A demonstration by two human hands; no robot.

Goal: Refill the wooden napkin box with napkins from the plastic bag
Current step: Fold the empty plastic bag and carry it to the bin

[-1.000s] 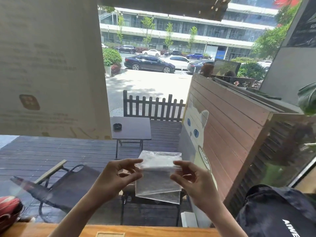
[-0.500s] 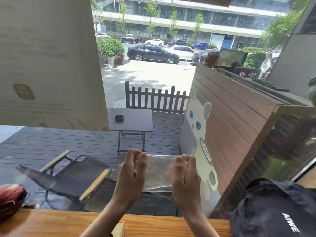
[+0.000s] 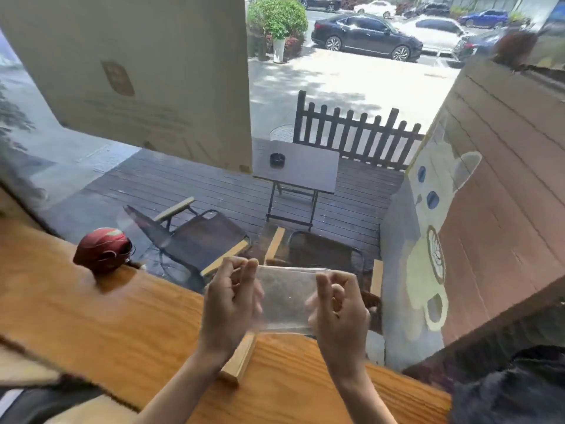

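A clear plastic bag (image 3: 286, 299) hangs flat between both hands above the wooden counter, and I see no napkins in it. My left hand (image 3: 229, 304) pinches its left edge. My right hand (image 3: 337, 310) pinches its right edge. Under my left wrist a light wooden piece (image 3: 240, 361), possibly an edge of the wooden napkin box, lies on the counter; most of it is hidden by my arm.
The orange wooden counter (image 3: 122, 319) runs along a window. A red helmet (image 3: 102, 250) sits at its far left edge. A dark bag (image 3: 513, 390) lies at the lower right. Outside the glass stand folding chairs and a small table.
The view has tilted down, so more of the counter and the wooden piece show. Both hands have come lower and closer to the counter, still holding the plastic bag stretched between them.
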